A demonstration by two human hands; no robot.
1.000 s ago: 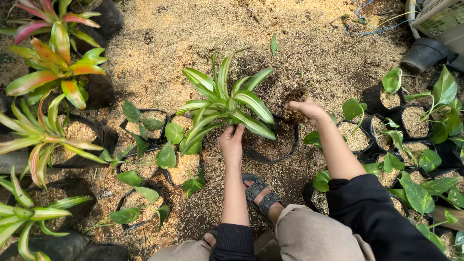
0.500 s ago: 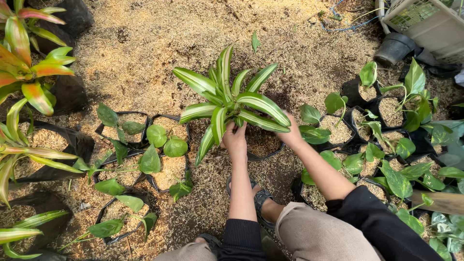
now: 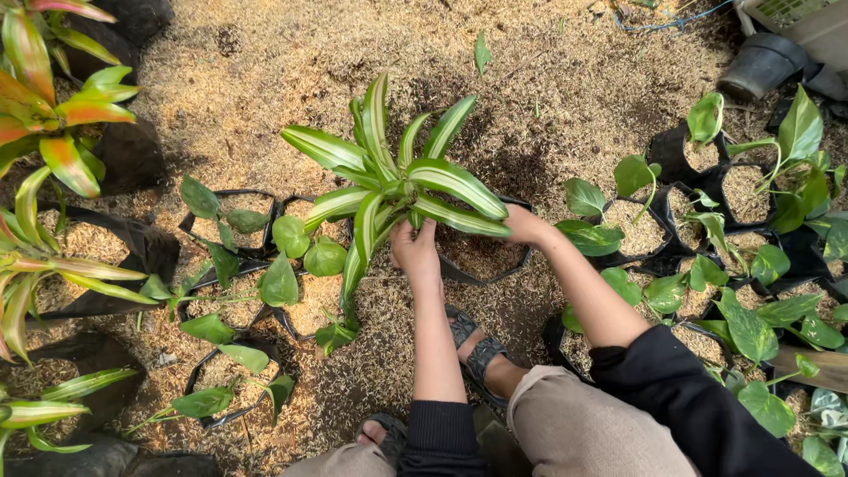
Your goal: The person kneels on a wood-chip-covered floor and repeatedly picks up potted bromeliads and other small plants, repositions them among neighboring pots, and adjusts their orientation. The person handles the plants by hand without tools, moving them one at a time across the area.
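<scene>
Left hand (image 3: 415,250) is gripping the base of the striped plant (image 3: 397,185), fingers curled around the stems, while the right hand (image 3: 523,225), half hidden under a leaf, is pressing on the rim of the black grow bag (image 3: 481,256); its grip is unclear. That plant is already standing upright in the bag, which is looking nearly full of husk, so firming seems to be what is remaining. Small leafy seedlings (image 3: 291,256) are sitting at nine o'clock, more at three o'clock, all on outdoor ground (image 3: 265,79) covered with rice husk.
</scene>
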